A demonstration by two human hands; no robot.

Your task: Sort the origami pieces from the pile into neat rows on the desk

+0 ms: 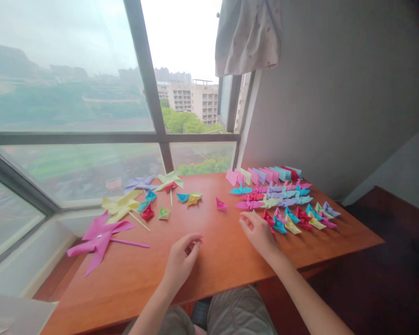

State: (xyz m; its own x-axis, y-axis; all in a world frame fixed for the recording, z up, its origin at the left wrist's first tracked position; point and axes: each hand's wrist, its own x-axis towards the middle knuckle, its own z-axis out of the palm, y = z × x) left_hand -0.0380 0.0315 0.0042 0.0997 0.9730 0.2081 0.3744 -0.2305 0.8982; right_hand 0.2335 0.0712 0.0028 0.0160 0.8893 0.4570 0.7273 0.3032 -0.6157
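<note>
My left hand (181,259) hovers over the bare middle of the orange wooden table (209,270), fingers loosely curled with nothing in them. My right hand (257,232) rests on the table with fingers stretched out, its fingertips beside the near-left end of several rows of small folded paper pieces (293,218) in pink, red, blue, yellow and purple. A single pink folded piece (221,204) lies just beyond the hands.
Paper pinwheels lie at the left: a large pink one (99,237), a yellow one (121,206), a purple one (139,184) and a green one (169,180). Small folded pieces (190,198) sit near them. Flat coloured sheets (261,175) stand at the back. A window runs behind.
</note>
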